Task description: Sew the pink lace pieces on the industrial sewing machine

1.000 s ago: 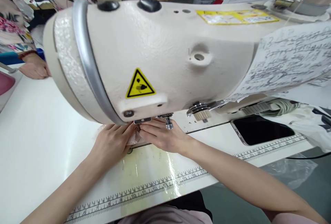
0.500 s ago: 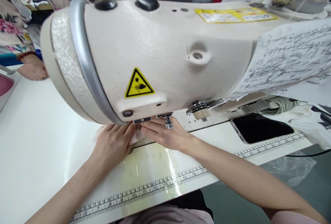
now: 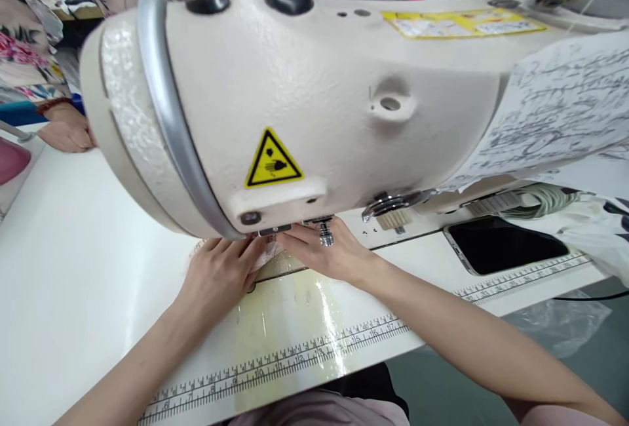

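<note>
Under the head of a cream-coloured sewing machine (image 3: 334,105), a piece of pale pink, lace-like fabric (image 3: 265,257) lies on the machine bed. My left hand (image 3: 219,272) rests on this fabric from the left, palm down, its fingers stretched forward and open. From the right, my right hand (image 3: 329,249) reaches in with its fingers extended toward the fabric. The machine head hides the fingertips of both hands, as well as the needle area. Only a narrow strip of fabric shows between the hands.
A smartphone (image 3: 506,246) lies right of my forearm, near a coiled grey cable (image 3: 545,203). Along the white table's front edge runs a printed ruler (image 3: 275,370). Handwritten paper (image 3: 555,105) hangs on the machine. At left, another person's hand (image 3: 66,130) rests on the table.
The whole view has shifted slightly, so the machine and phone sit a little further right. Both hands stay at the fabric, with the gap between them slightly wider.
</note>
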A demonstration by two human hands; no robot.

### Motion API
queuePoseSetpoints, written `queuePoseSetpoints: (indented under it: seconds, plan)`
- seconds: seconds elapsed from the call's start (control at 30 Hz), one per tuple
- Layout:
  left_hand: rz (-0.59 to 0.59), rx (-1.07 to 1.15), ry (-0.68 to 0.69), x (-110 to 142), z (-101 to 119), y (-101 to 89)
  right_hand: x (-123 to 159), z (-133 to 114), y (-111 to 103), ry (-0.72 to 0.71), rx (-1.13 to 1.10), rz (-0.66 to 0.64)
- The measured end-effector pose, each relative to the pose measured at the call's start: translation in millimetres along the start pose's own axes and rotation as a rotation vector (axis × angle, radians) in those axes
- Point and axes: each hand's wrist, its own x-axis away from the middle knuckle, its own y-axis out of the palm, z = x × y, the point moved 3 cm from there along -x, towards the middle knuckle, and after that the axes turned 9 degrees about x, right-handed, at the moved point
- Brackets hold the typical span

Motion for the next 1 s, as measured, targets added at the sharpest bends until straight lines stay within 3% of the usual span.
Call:
queuePoseSetpoints:
  seconds: [0.27,0.5,1.0]
  plan:
    - [-0.036,-0.033,-0.025,0,-1,0.6,4,1,6,0.003,-0.031,-0.014]
    - [0.062,0.092,0.157,1,0,-5.5,-5,-2,-4,-0.016,0.027,-0.013]
    - [0.055,0.163,0.074,2,-9,-6.6,-3,-11,-4,-0.024,-0.022,-0.025]
